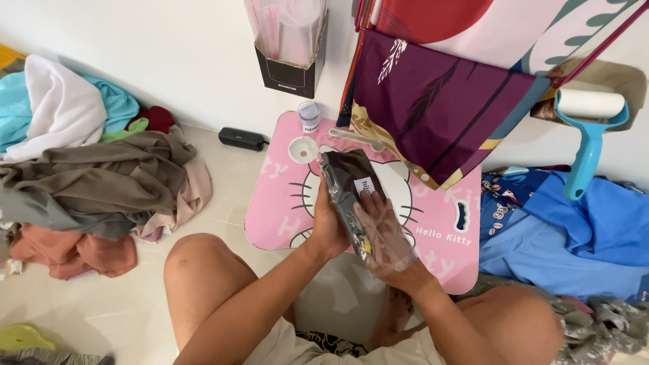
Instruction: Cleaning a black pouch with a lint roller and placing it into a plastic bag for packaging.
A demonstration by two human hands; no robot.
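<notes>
I hold a dark folded garment in a clear plastic bag (348,184) upright above a small pink cartoon-print table (277,203). My left hand (328,226) grips the package from its left side. My right hand (387,236) is inside or behind the clear plastic at the package's lower right, pressed against it. A white label shows on the front of the package.
A heap of clothes (94,182) lies on the floor at left. A small clear jar (309,116) and a black box of plastic bags (289,51) stand past the table. Patterned cloth (439,101) hangs at right, with a blue lint roller (588,128) and blue fabric (581,230).
</notes>
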